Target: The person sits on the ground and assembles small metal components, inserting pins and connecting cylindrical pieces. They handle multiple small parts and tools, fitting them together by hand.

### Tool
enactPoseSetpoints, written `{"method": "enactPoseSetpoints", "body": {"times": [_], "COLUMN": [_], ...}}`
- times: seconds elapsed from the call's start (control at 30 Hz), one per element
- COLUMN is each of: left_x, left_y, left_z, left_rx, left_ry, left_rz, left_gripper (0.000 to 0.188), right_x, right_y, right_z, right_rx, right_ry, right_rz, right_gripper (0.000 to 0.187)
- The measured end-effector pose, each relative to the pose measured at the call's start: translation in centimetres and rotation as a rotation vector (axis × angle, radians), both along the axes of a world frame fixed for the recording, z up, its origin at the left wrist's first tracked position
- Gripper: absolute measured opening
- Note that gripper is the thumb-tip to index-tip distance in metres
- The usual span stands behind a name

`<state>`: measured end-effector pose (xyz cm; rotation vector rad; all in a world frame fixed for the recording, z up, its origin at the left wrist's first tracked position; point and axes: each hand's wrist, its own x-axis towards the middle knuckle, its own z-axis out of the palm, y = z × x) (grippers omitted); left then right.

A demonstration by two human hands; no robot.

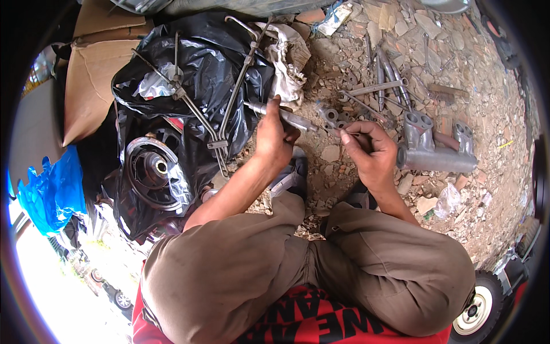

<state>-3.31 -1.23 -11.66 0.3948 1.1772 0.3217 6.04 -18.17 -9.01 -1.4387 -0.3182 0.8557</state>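
A black bag (209, 63) lies left of the left hand (274, 136) and a grey casting (438, 160) right of the right hand (375, 153), its near-closed pinch's contents unclear, while the left's curled fingers wrap a metal cylinder (299, 121), presumably steadying it.

Brown trousers (229, 269); black-lettered red shirt (309, 315); dark shoes (295, 175); forearms (235, 189) bare.

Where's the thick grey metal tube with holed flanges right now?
In the head view, the thick grey tube lies on the rubble, just right of the right hand and above the crumpled clear plastic.
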Motion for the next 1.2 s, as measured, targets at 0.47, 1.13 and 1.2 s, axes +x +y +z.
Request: {"method": "enactPoseSetpoints", "body": {"times": [0.47, 1.13, 1.2], "left_x": [-0.2, -0.1, 0.0], "left_y": [-0.2, 0.3, -0.1], "left_z": [0.1, -0.3, -0.2], "left_rx": [0.032, 0.095, 0.111], "left_ry": [-0.033, -0.03, -0.014], "left_rz": [-0.049, -0.028, -0.04], "left_gripper": [0.019, 0.022, 0.022], "right_x": [-0.3, 0.9, 0.6], "right_y": [0.6, 0.5, 0.6], "right_z": [0.5, 0.8, 0.6], "right_rx": [-0.092, -0.095, -0.108], "right_ry": [-0.267, -0.324, -0.322], "right_rz": [0.086, 0.125, 0.14], "right_gripper": [0.014, 0.016, 0.016]}}
